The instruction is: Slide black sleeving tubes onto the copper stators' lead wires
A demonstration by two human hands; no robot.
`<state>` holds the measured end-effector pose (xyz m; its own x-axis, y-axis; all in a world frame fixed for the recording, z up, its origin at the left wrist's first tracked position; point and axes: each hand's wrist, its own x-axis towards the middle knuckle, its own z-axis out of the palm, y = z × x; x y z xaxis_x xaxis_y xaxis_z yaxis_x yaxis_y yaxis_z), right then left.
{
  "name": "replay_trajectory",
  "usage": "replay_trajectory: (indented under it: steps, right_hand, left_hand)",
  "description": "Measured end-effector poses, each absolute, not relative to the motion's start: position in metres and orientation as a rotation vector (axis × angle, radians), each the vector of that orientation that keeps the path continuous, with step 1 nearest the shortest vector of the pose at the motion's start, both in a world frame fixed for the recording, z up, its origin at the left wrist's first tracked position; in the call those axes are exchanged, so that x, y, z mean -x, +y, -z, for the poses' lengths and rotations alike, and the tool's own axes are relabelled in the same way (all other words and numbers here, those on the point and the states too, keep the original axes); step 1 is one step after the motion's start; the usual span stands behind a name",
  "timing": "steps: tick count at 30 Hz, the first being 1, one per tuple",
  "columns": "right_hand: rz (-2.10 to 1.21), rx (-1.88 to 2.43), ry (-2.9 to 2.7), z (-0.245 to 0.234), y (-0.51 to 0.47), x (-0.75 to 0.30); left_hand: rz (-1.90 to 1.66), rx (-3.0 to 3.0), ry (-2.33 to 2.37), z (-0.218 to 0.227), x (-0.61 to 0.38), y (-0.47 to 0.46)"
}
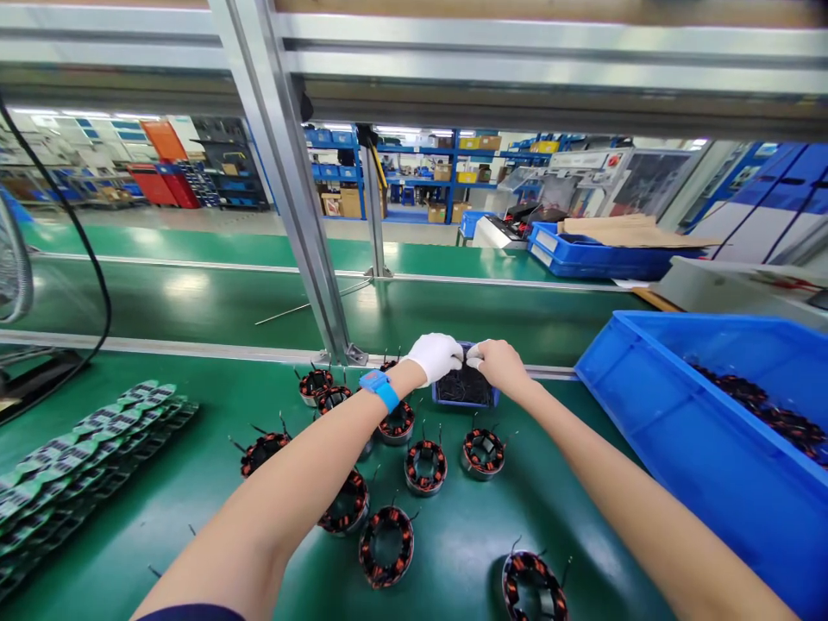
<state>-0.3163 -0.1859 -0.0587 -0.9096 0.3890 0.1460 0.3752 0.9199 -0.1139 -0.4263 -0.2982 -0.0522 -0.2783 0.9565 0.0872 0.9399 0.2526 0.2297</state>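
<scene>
Both of my arms reach forward to a small blue-purple bin [466, 402] filled with thin black pieces, too small to make out. My left hand [435, 357], in a white glove and with a blue band at the wrist, is closed at the bin's left side. From the right, my right hand [503, 366], with white covers on its fingertips, is closed over the bin's other side. What the fingers pinch is hidden. Nearer to me stand several copper-wound motor stators, among them one stator [483, 470] just below the bin and another stator [425, 489] left of it.
A large blue crate [705, 431] holding dark copper-wound parts stands at the right. Stacked green circuit boards [97, 457] lie at the left. A metal post [294, 190] rises behind the stators from the green table [466, 552]. A black cable [71, 207] hangs at far left.
</scene>
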Motion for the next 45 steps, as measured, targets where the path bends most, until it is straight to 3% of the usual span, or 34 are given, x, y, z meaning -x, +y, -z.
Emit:
replay_trajectory:
  steps: [12,17,22,35,45]
  right_hand:
    - [-0.385,0.464,-2.658,0.046,-0.193,0.27]
    - [-0.677,0.319,-2.513,0.06,-0.21,0.217]
    - [-0.754,0.344,-2.48,0.076,-0.221,0.193]
    - [-0.621,0.334,-2.594,0.08,-0.221,0.199]
    - [0.064,0.225,-3.027,0.066,-0.226,0.21]
  left_hand:
    - [-0.754,-1.73,2.244,0.042,0.409,-0.32]
    - [-0.816,-1.715,2.081,0.043,0.387,-0.333]
    - [-0.795,-1.741,1.982,0.044,0.374,-0.333]
    - [-0.715,-1.794,2.013,0.049,0.371,-0.327]
    - [-0.695,-1.809,2.041,0.052,0.373,-0.328]
